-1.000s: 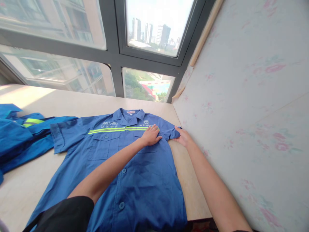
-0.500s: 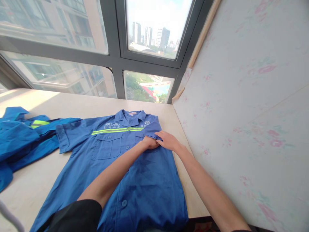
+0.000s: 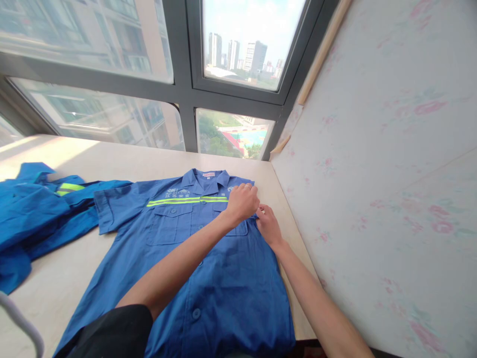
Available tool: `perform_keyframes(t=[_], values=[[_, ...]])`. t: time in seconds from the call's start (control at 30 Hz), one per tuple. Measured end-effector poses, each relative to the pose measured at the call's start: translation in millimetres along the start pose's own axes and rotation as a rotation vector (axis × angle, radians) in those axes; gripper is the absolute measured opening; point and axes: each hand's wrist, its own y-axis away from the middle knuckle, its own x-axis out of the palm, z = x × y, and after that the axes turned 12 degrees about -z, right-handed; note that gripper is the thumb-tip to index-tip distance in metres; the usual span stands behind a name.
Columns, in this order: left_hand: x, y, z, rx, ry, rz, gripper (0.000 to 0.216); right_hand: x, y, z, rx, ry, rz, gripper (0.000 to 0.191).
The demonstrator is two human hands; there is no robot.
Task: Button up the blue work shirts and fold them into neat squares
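A blue short-sleeved work shirt (image 3: 231, 278) lies front up, with its collar toward the window, buttons down the middle and a yellow-green reflective stripe across the chest. My left hand (image 3: 243, 201) reaches across the chest and is closed on the cloth near the shoulder at the right, covering part of the stripe and a white emblem. Just below and to the right, my right hand (image 3: 269, 226) pinches the shirt at the sleeve edge beside the chest pocket. Most of that sleeve is hidden behind my fingers. The other sleeve (image 3: 121, 205) is spread out to the left.
More blue clothing (image 3: 40, 214) with a reflective band lies crumpled at the left of the pale tabletop (image 3: 89, 159). A grey curved tube (image 3: 22, 320) enters at lower left. A flowered wall (image 3: 372, 174) bounds the right, a dark-framed window (image 3: 182, 69) the back.
My left hand has risen from the pocket to the shoulder, its back now showing. My right hand has shifted slightly down and right. The sleeve no longer lies folded over the chest pocket.
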Motion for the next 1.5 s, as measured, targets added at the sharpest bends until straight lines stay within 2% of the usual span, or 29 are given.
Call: perform_keyframes(t=[0.07, 0.13, 0.23, 0.33, 0.5, 0.6, 0.7, 0.77, 0.87, 1.0, 1.1, 1.2, 1.3, 1.4, 1.5], values=[[19.4, -8.2, -1.5, 0.159, 0.061, 0.030, 0.030, 0.8, 0.4, 2.9, -0.002, 0.045, -0.006, 0.045], [43.9, -13.0, 2.9, 0.227, 0.084, 0.077, 0.030, 0.3, 2.3, 3.8, -0.010, 0.067, 0.002, 0.040], [74.9, -16.3, 15.5, 0.173, 0.052, 0.129, 0.033, -2.7, 7.6, 1.3, -0.042, 0.057, -0.012, 0.038], [88.7, -18.4, 27.0, 0.111, 0.021, 0.128, 0.037, -6.8, 12.0, -1.6, -0.046, 0.054, -0.045, 0.037], [91.6, -29.6, 37.3, 0.002, -0.011, 0.087, 0.041, -11.1, 13.8, 0.6, -0.015, 0.092, -0.002, 0.034], [95.6, -46.3, 40.8, -0.201, 0.067, 0.066, 0.048, -12.4, 14.3, 2.3, -0.036, 0.104, 0.020, 0.031], [101.1, -67.2, 43.1, -0.402, 0.234, 0.168, 0.052, -13.0, 14.3, 2.1, -0.071, 0.074, 0.053, 0.032], [103.2, -78.6, 45.1, -0.415, 0.314, 0.241, 0.043, -13.2, 13.5, 1.8, -0.082, 0.049, 0.069, 0.033], [103.0, -85.9, 51.8, -0.405, 0.331, 0.264, 0.027, -13.4, 11.4, 2.4, -0.083, 0.025, 0.074, 0.032], [100.0, -80.0, 66.4, -0.472, 0.284, 0.274, 0.027, -14.2, 10.1, 4.4, -0.088, 0.034, 0.076, 0.032], [98.2, -74.7, 70.7, -0.466, 0.265, 0.251, 0.029, -14.7, 10.8, 5.2, -0.091, 0.052, 0.071, 0.032], [97.5, -76.0, 63.1, -0.400, 0.285, 0.207, 0.036, -14.7, 12.0, 5.0, -0.103, 0.042, 0.058, 0.033], [99.1, -83.3, 49.3, -0.360, 0.312, 0.217, 0.041, -14.3, 12.7, 4.2, -0.127, 0.009, 0.052, 0.033], [104.5, -91.5, 38.1, -0.422, 0.301, 0.253, 0.050, -14.4, 12.6, 3.4, -0.148, -0.022, 0.053, 0.034], [112.1, -97.4, 34.2, -0.491, 0.292, 0.279, 0.045, -14.9, 12.3, 3.3, -0.151, -0.032, 0.063, 0.033]])
